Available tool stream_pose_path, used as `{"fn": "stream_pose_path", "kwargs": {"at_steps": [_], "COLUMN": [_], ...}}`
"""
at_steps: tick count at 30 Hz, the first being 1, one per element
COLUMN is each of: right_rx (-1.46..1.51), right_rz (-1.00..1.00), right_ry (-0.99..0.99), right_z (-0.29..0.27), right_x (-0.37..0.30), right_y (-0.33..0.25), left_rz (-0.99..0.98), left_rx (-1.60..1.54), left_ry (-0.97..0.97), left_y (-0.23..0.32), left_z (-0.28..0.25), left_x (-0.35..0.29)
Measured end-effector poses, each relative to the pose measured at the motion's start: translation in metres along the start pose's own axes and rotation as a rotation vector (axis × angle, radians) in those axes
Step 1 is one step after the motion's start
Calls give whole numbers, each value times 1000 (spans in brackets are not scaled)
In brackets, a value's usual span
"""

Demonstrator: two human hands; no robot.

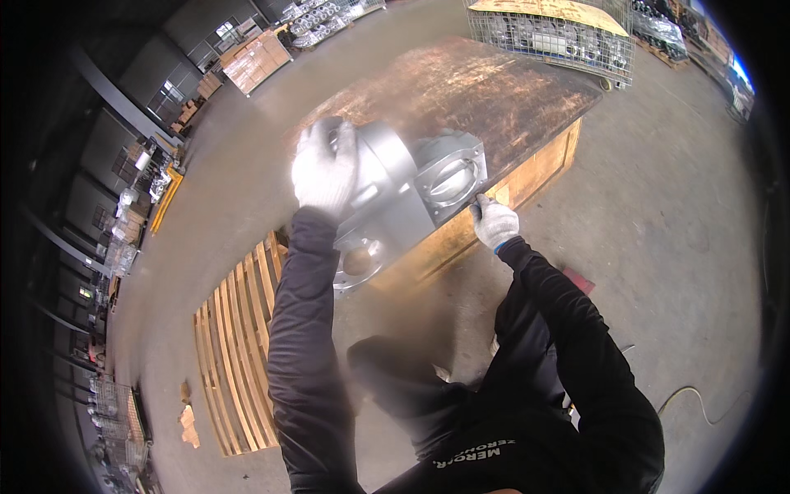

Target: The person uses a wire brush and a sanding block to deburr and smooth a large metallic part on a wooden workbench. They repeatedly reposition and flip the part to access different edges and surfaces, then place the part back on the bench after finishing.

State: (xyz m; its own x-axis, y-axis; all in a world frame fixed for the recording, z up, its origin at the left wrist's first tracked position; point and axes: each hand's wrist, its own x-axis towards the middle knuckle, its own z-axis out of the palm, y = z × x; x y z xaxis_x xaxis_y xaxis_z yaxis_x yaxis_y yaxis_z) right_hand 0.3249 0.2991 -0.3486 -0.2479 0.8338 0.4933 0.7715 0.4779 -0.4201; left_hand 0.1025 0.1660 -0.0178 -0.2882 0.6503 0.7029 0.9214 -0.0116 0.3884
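A large silver-grey metal housing (387, 216), with a round collar on top and a flange with a hole at its lower end, rests on the near left corner of the wooden table (485, 90). My left hand (325, 169), in a white knit glove, is closed on the upper left part of this housing, slightly blurred. Just right of it sits a second silver casting (451, 178) with a square flange and a rounded centre. My right hand (495, 222), gloved too, is at the table's front edge beside the second casting. Its fingers are curled, and what they hold cannot be made out.
Slatted wooden pallets (234, 346) lie on the floor at the left. Behind the table stands a wire cage (551, 37) filled with metal parts. Stacked cartons (255, 62) are at the far left. A hose (695, 391) lies on the floor at right.
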Motion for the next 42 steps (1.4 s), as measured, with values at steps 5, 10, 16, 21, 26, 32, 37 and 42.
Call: {"fn": "stream_pose_path", "kwargs": {"at_steps": [5,10,16,21,26,32,37,42], "right_rx": [33,144,268,243,392,610,475,412], "right_rz": [85,66,-74,-108,44,237,440,169], "right_ry": [-3,-98,-255,-366,-441,-40,-172,-188], "right_z": [9,0,-74,-143,-159,-63,11,-25], "right_x": [-13,-18,45,109,114,52,-1,-1], "right_y": [-25,-75,-98,-75,-20,16,4,13], "left_rz": [-18,-22,37,46,80,31,7,17], "left_rx": [15,-4,-9,-26,-27,-58,-11,-15], "left_ry": [103,130,127,101,99,70,101,132], "left_y": [2,0,-3,-10,-11,-9,-9,-3], "left_z": [18,21,19,16,14,17,20,19], "left_x": [2,-1,-1,1,0,-1,-1,-5]}}
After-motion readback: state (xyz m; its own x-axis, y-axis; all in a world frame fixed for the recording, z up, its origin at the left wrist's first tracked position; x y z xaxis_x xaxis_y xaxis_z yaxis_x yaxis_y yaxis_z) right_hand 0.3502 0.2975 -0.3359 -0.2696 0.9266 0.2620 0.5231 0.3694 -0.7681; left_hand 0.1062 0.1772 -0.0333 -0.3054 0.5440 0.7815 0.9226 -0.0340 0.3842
